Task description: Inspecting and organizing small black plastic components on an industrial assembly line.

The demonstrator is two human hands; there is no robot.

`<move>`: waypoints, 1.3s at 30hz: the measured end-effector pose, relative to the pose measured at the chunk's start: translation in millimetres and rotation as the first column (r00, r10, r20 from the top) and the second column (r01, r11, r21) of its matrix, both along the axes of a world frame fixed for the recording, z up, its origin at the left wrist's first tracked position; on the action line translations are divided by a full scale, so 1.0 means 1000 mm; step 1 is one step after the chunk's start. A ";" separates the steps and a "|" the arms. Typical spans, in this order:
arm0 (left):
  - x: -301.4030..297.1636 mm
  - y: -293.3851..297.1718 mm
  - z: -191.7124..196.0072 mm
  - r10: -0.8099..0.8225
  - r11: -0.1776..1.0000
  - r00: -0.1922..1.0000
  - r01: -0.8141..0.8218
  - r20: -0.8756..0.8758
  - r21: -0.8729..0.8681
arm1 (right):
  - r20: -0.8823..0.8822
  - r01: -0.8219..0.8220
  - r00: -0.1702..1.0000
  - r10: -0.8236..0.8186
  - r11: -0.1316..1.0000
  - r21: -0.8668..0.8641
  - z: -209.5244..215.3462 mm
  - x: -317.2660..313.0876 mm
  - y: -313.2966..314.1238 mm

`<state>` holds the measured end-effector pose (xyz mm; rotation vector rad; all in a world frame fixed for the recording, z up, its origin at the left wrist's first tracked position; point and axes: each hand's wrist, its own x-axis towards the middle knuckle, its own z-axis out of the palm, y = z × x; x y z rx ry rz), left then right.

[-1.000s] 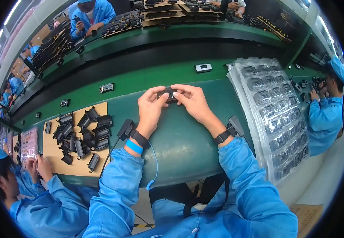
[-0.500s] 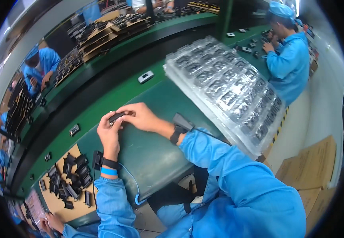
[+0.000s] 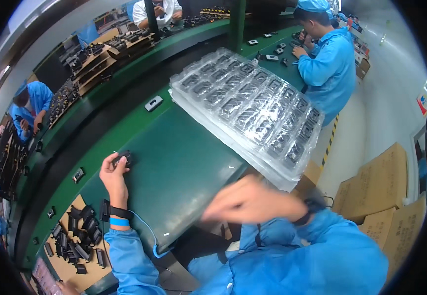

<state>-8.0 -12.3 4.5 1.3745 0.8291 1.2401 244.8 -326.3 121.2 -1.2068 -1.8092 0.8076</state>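
Note:
My left hand (image 3: 114,176) is closed around a small black plastic part (image 3: 123,157), pinched between thumb and fingers above the green table (image 3: 184,157). Part of that piece is covered by the fingers. Over the table's near edge, in front of my body, my right hand (image 3: 250,200) is smeared by motion, so its fingers and anything in them cannot be made out. Beside my left wrist, black plastic housings (image 3: 81,243) lie in a loose heap on a cardboard sheet (image 3: 78,281).
Stacked clear plastic trays (image 3: 248,105) with moulded pockets cover the table's far right. Beyond its far edge, a grey-and-black device (image 3: 153,103) lies on a green belt (image 3: 105,140). A co-worker in blue (image 3: 329,59) works at far right. Cardboard boxes (image 3: 371,182) stand at right.
My right hand has left the black part and swung right and nearer to my body. The part stays in my left hand. The whole view has shifted, so surroundings appear farther left.

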 end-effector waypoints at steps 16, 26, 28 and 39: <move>0.004 0.005 -0.005 0.080 0.997 0.990 -0.080 -0.117 0.005 | 0.777 0.642 0.255 -0.576 0.701 0.310 0.012 0.192 -0.119; 0.009 0.005 -0.007 0.080 0.997 0.993 -0.080 -0.082 0.008 | 0.794 0.585 0.381 -0.474 0.788 0.190 0.029 0.204 -0.123; 0.009 0.006 -0.007 0.084 0.996 0.993 -0.084 -0.085 0.001 | 0.826 0.608 0.353 -0.439 0.779 0.154 0.038 0.208 -0.117; 0.008 0.002 -0.006 0.037 0.999 0.999 -0.037 -0.010 -0.013 | 0.603 0.504 0.634 -0.484 0.850 0.152 0.068 0.127 -0.083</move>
